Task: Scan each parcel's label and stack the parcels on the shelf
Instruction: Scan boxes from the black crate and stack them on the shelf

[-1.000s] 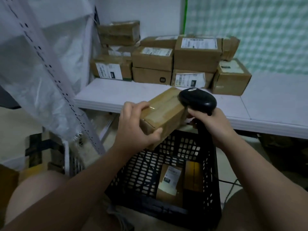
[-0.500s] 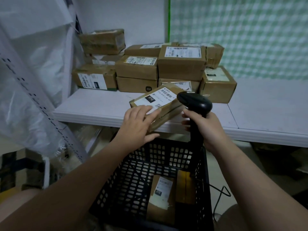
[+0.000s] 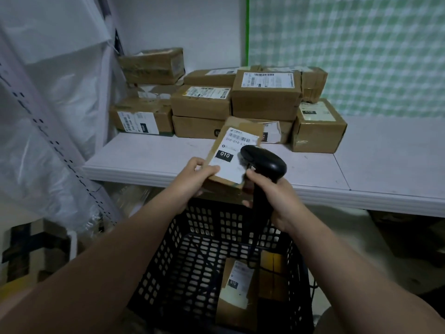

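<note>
My left hand (image 3: 192,179) grips the near left corner of a small brown parcel (image 3: 238,131), held above the basket with its white label marked 010 facing up. My right hand (image 3: 272,201) holds a black barcode scanner (image 3: 263,161) by its handle, the head right over the label's right side. Several taped parcels (image 3: 265,97) are stacked at the back left of the white shelf (image 3: 373,165). One more labelled parcel (image 3: 237,285) lies in the black basket (image 3: 183,256) below my hands.
A perforated metal shelf upright (image 3: 48,141) draped with clear plastic sheeting rises on the left. A green checked wall covering (image 3: 349,49) backs the shelf on the right. Dark boxes (image 3: 31,249) sit on the floor at lower left. The scanner's cable runs down into the basket.
The parcel has been turned from plain side up to label up and tilted toward me. The scanner head has moved over the label. The view has shifted down and closer.
</note>
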Action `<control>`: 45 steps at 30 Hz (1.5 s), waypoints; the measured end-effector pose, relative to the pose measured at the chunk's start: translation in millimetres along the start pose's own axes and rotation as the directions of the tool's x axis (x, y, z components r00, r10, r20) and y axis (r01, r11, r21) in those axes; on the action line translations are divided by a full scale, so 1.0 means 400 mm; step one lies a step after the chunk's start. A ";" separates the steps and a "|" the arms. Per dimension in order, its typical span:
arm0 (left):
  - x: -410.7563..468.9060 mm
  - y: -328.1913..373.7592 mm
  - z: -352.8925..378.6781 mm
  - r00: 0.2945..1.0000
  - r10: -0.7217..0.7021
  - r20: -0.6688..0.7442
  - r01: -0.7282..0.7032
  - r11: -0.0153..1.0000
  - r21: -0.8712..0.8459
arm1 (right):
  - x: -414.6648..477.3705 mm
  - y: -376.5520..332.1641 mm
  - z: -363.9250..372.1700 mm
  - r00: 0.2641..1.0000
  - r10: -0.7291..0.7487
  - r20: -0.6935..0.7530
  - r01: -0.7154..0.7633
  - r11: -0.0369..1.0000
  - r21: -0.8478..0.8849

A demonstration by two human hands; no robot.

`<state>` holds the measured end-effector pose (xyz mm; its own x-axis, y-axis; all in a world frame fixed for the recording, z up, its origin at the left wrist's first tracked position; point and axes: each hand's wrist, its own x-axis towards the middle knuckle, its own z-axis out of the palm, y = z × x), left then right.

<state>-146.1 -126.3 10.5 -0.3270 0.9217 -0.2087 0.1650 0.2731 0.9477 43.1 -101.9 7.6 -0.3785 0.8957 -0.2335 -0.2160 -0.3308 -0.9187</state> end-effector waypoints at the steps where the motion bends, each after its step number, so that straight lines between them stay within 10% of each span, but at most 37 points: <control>1: -0.007 -0.004 0.002 1.000 -0.013 0.028 0.013 0.999 -0.030 | 0.002 0.004 0.002 1.000 -0.028 -0.010 0.027 0.999 -0.025; 11: -0.005 0.010 -0.007 0.967 0.235 -0.102 -0.239 0.971 -0.030 | -0.008 -0.029 0.017 0.867 -0.498 -0.034 0.450 0.808 -0.380; 45: 0.016 -0.059 -0.014 0.959 0.267 -0.097 -0.268 0.963 0.003 | -0.054 -0.053 -0.009 0.882 -0.470 0.038 0.447 0.808 -0.383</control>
<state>-157.3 -128.2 -11.8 -0.3601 0.9298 0.0767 0.2491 0.0166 0.9683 59.0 -113.1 31.2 -0.2668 0.9339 0.2380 0.0008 0.2472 -0.9690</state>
